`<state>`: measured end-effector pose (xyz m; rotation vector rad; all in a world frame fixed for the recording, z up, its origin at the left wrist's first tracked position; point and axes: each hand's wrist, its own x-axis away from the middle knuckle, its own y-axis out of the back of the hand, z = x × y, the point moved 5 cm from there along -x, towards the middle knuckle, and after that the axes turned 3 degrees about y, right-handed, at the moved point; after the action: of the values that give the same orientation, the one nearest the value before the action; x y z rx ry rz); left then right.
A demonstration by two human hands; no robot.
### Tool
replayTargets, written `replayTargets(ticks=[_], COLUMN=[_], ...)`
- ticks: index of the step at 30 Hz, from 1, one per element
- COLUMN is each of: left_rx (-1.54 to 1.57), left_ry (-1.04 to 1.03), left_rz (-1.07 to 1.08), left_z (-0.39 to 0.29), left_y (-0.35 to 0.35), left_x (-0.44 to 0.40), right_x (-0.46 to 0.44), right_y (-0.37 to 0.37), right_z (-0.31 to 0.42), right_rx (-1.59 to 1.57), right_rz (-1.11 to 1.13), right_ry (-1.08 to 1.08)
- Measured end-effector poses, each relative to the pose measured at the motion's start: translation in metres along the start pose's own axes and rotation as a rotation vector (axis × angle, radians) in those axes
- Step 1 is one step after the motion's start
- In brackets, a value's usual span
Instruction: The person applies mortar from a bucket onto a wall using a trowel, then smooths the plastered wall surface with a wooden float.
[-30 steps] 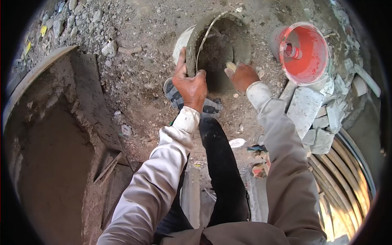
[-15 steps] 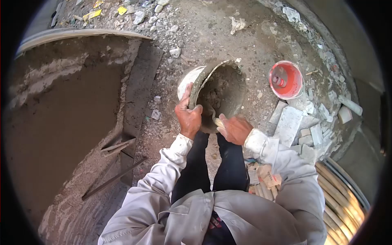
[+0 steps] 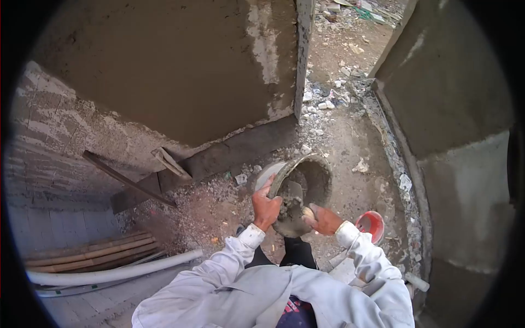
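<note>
A white bucket, crusted with grey mortar, is held tilted in front of my legs with its mouth toward me. My left hand is closed on its left rim, the thumb at the mouth. In my right hand, closed at the near edge of the bucket, is the pale handle of a trowel. The trowel's blade is inside the bucket against wet mortar. Part of the handle is hidden by my fingers.
Ahead on the left stands a freshly plastered wall, with a wooden plank leaning below it. A red bucket is by my right forearm. Bamboo poles and a white pipe lie at left. Rubble covers the ground ahead.
My view has turned to the left, toward the plastered wall. Both hands still hold the bucket and trowel, and the trowel's blade now shows more clearly inside.
</note>
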<state>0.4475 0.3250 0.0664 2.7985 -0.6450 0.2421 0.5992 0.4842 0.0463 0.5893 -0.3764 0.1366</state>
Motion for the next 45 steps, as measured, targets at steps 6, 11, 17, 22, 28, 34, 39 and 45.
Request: replayTargets(ticks=[6, 11, 17, 22, 28, 34, 39, 45], left_rx=[0.049, 0.013, 0.223, 0.246, 0.252, 0.217, 0.341, 0.322], left_ry=[0.026, -0.075, 0.072, 0.134, 0.136, 0.147, 0.166, 0.255], left_rz=[-0.081, -0.224, -0.293, -0.279, -0.357, -0.422, -0.451, -0.384], left_z=[-0.006, 0.023, 0.073, 0.108, 0.094, 0.104, 0.105, 0.112], left_y=[0.133, 0.247, 0.342, 0.401, 0.437, 0.456, 0.448, 0.449], left_x=[0.039, 0.065, 0.077, 0.099, 0.12, 0.131, 0.129, 0.128], right_x=[-0.072, -0.1, -0.128, -0.136, -0.151, -0.197, -0.156, -0.157], right_y=[-0.121, -0.138, -0.28, -0.297, -0.347, -0.326, -0.359, -0.332], right_z=[0.067, 0.155, 0.185, 0.274, 0.292, 0.256, 0.247, 0.274], right_rx=[0.156, 0.416, -0.207, -0.487, 0.404, 0.539, -0.29, -0.206], right_rz=[0.102, -0.03, 0.684, 0.615, 0.669, 0.241, 0.888, 0.561], right_ry=[0.041, 0.141, -0.381, -0.279, 0.074, -0.064, -0.365, -0.157])
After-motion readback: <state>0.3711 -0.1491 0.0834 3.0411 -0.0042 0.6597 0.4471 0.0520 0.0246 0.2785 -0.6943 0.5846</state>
